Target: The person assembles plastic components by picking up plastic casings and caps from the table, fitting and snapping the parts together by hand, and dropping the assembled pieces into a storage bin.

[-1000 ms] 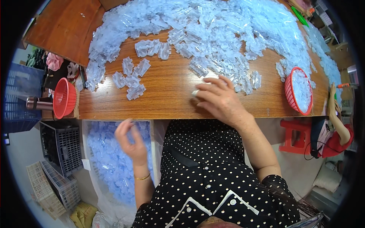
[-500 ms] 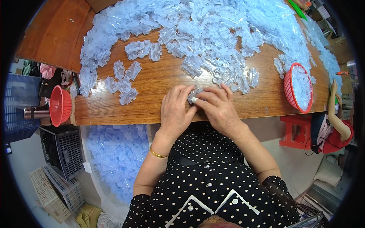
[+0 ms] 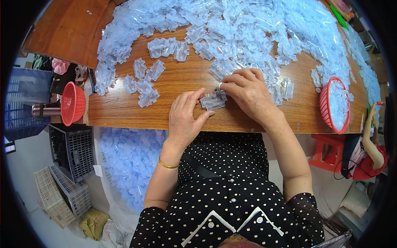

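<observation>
A clear ridged plastic piece lies on the wooden table in front of me. My left hand is open at its left side, with thumb and forefinger spread around the near-left end. To the upper right, my right hand has its fingers bent and closed together. A white covering shows at one of its fingertips; whatever is pinched there is hidden or too small to make out. Just beyond that hand are small clear rings and more clear pieces, partly covered by the fingers.
Heaped clear plastic pieces cover the table's far side. A small group lies left. A red basket full of small clear parts stands right, another red basket at the left edge. A person's arm shows far right.
My hands have parted: the right moved up and right toward the rings, while the left stays by the clear piece, which now lies more exposed on the table. The whole view has shifted slightly.
</observation>
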The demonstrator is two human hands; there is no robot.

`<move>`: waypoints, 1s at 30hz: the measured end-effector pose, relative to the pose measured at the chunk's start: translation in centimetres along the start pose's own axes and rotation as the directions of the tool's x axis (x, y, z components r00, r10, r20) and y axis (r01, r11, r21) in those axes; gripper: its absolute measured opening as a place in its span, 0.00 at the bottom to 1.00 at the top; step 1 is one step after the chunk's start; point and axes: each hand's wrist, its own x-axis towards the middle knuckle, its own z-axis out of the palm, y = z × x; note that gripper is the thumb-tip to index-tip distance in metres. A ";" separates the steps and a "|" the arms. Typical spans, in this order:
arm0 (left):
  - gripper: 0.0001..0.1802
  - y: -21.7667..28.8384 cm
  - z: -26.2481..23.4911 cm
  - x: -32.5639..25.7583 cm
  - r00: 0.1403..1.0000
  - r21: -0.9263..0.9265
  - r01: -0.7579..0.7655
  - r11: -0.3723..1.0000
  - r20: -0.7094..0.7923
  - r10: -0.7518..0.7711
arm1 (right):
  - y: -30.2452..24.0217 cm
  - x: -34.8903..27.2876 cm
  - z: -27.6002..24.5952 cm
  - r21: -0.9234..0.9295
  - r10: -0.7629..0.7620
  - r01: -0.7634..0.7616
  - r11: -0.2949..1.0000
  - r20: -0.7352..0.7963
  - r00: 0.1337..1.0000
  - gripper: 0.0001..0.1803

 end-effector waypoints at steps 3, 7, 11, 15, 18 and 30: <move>0.31 -0.2 0.4 -0.1 0.999 0.062 -0.027 0.998 -0.041 0.029 | 0.5 0.6 0.4 -0.014 -0.039 0.040 0.999 0.053 0.998 0.12; 0.30 -0.2 0.5 -0.1 0.999 0.058 -0.014 0.998 -0.049 0.017 | 0.8 -0.1 0.7 -0.052 -0.034 0.035 0.998 0.015 0.999 0.11; 0.32 -0.3 0.3 -0.5 0.997 0.076 -0.037 0.996 -0.058 0.041 | 2.1 -1.1 -0.5 0.009 0.032 -0.032 0.999 -0.071 0.997 0.11; 0.32 -0.3 0.2 -0.8 0.998 0.058 -0.015 0.998 -0.055 0.018 | 6.8 -2.8 -3.5 -0.122 0.190 -0.229 0.966 -0.267 0.945 0.10; 0.32 -0.4 0.4 -0.8 0.997 0.071 -0.037 0.997 -0.059 0.041 | 10.0 -4.4 -5.1 -0.211 0.413 -0.455 0.865 -0.214 0.885 0.13; 0.33 -0.2 0.7 -0.8 0.996 0.083 -0.042 0.996 -0.071 0.048 | 11.1 -3.8 -5.9 0.070 0.677 -0.677 0.732 0.026 0.735 0.25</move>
